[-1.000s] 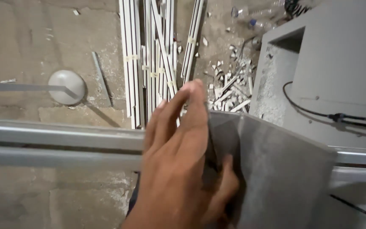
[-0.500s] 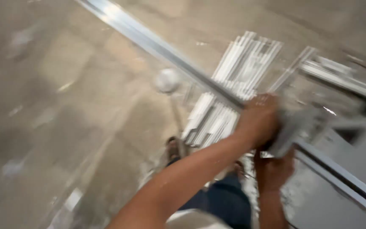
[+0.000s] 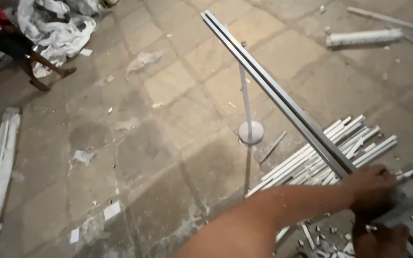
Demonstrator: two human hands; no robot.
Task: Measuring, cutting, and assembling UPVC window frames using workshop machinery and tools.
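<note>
My view has swung left since a moment ago. My left hand (image 3: 370,191) presses closed over the grey sheet (image 3: 407,208) on the long metal rail (image 3: 283,102), steadying it; my right hand (image 3: 381,239) grips beneath, fingers hidden.
</note>
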